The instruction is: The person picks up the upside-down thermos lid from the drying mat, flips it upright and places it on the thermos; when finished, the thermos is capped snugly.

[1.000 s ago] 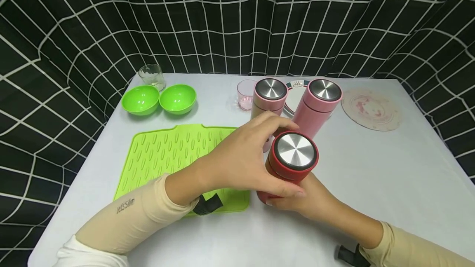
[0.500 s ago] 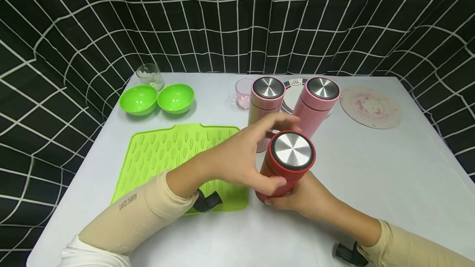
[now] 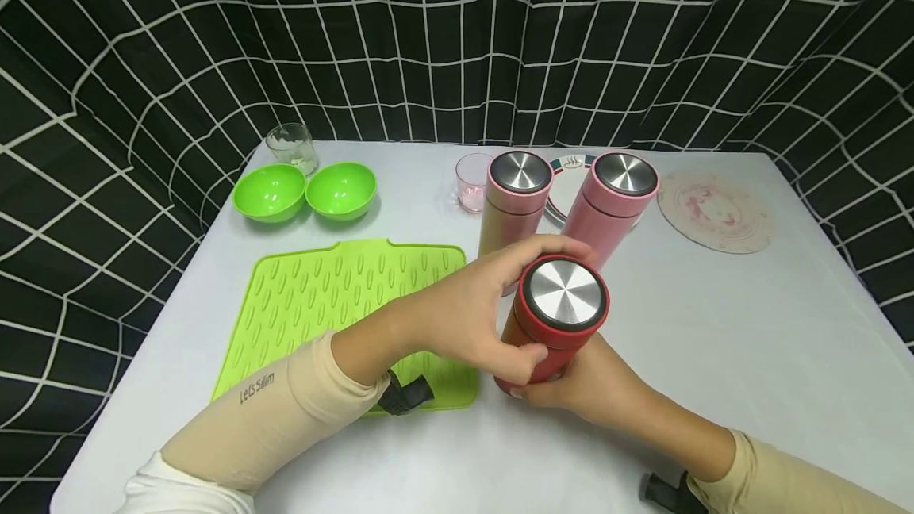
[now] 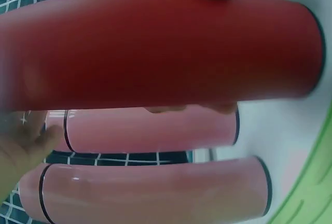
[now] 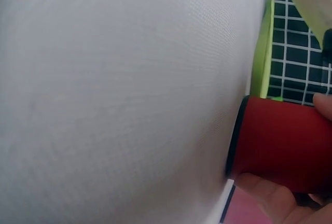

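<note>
A red thermos [image 3: 566, 300] with a brushed steel lid stands at the middle of the table, its dark base right at the white cloth in the right wrist view. My right hand [image 3: 603, 383] grips its lower body from the right, thumb on the near side. Around the upper part, my left hand [image 3: 485, 308] curves from the left, thumb in front and fingers behind the lid. Both hands hide part of the red body. Close behind stand two pink thermoses, a paler one [image 3: 510, 220] and a brighter one [image 3: 607, 209], both with steel lids.
A green ribbed mat [image 3: 321, 292] lies left, partly under my left forearm. Two green bowls [image 3: 341, 190] and a clear glass [image 3: 293, 147] stand back left. A pinkish glass [image 3: 473, 185], a rimmed plate [image 3: 566, 181] and a round pale mat [image 3: 714, 211] lie toward the back right.
My left hand loosened and drew its thumb back along the red thermos, then its fingers came further round behind the lid. The right hand and the thermos stay in nearly the same place.
</note>
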A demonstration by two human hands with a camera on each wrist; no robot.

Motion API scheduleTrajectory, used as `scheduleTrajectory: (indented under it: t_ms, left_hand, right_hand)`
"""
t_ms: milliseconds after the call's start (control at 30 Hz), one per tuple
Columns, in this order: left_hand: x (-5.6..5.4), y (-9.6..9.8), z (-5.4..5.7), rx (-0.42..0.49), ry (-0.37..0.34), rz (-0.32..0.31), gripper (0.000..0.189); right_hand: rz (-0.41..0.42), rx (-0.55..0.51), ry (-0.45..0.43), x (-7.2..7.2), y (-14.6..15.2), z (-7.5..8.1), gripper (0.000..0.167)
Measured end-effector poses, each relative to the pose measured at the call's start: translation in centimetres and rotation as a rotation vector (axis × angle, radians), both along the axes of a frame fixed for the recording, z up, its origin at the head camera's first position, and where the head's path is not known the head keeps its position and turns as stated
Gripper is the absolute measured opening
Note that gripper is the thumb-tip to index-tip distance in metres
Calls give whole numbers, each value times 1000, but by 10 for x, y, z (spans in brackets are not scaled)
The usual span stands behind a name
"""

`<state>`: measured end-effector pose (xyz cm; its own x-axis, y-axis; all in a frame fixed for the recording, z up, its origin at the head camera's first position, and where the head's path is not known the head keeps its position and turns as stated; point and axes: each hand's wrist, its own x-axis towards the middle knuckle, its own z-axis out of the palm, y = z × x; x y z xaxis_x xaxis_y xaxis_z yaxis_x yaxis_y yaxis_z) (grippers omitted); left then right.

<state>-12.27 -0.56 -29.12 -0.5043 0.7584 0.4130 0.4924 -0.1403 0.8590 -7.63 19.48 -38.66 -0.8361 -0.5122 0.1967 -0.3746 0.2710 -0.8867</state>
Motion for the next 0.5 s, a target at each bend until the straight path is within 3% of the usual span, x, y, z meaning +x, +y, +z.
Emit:
scheduleTrajectory:
  t_ms: [133,500]
  left_hand:
    - [1,-1,2,15,13,46,79]
    - [0,0,5,-11,-9,17,79]
  right_hand:
    - [-2,-6,-7,-1,-1,0,56]
    - [11,-22,17,-1,-1,1,52]
